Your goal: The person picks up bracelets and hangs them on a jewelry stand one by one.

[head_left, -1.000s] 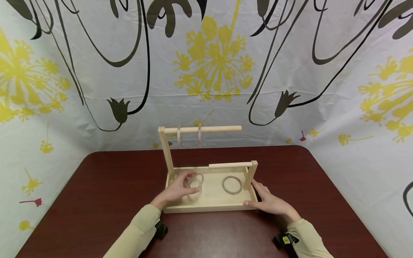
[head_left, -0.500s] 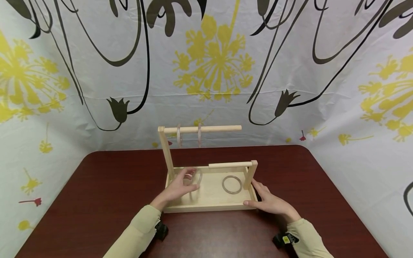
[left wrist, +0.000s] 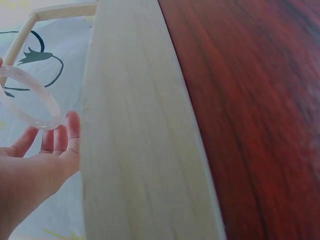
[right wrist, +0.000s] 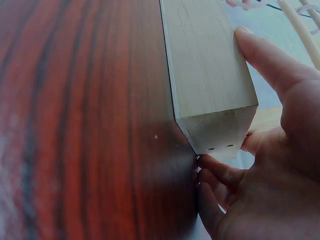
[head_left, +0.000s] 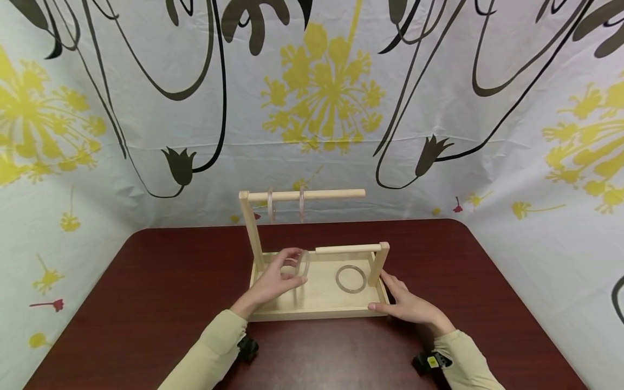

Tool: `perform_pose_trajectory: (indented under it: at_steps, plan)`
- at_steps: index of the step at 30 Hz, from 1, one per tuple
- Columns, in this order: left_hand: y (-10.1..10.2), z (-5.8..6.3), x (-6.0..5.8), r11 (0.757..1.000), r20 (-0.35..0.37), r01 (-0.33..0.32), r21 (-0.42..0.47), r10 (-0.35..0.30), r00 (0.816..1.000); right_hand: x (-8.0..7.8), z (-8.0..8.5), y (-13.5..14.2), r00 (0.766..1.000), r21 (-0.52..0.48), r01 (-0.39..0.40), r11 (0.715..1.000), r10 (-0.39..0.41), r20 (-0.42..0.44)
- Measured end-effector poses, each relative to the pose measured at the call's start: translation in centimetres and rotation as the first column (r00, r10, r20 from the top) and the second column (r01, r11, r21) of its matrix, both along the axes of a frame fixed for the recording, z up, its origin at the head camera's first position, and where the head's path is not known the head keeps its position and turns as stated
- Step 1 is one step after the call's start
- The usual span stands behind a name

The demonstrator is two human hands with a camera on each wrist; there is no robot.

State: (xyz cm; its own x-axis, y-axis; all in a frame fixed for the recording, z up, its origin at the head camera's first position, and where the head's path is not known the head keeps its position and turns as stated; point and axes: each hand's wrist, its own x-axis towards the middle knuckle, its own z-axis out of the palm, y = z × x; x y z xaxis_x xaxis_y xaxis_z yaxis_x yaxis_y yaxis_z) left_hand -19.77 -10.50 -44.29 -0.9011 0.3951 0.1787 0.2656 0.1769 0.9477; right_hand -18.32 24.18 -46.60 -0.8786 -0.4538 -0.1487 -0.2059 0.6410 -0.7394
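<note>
A translucent, pale pink bangle (head_left: 305,262) stands tilted above the tray, pinched by my left hand (head_left: 267,284) between thumb and fingers. In the left wrist view the same bangle (left wrist: 37,102) rests against the fingertips. A pale arc shows behind those fingers; I cannot tell what it belongs to. My right hand (head_left: 414,311) grips the right front corner of the wooden bangle stand (head_left: 312,313), thumb on the front wall, fingers along the side. Another bangle (head_left: 364,279) lies flat inside on the right. Two bangles (head_left: 271,208) hang from the tall upper bar.
The upper bar (head_left: 336,194) reaches right from a left post (head_left: 252,230), its right end free. A shorter, lower bar (head_left: 346,249) runs left from the right post (head_left: 379,265). Dark red table (head_left: 170,281) surrounds the stand; patterned cloth (head_left: 322,168) hangs behind.
My left hand has risen slightly away and to the right with its bangle, which now stands more on edge. My right hand, the flat bangle and the hanging ones have stayed put.
</note>
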Motion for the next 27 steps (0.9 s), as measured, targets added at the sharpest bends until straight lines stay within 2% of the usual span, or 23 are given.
perform_pose_trajectory:
  at_steps: [8,17,27]
  plan:
    - [0.8,1.2,0.1,0.999,-0.007,0.016,0.042,-0.016,1.0,0.0,0.0,-0.1,1.0,0.021,0.003,1.0,-0.002,-0.019]
    - [2.1,2.2,-0.2,0.996,-0.03,0.056,0.071,-0.054,0.998,0.1,0.2,-0.1,1.0,0.011,-0.006,1.0,0.006,-0.016]
    - [3.4,2.4,-0.6,0.996,-0.082,0.087,0.004,-0.086,0.993,0.1,0.4,-0.1,1.0,0.024,0.004,1.0,-0.004,-0.006]
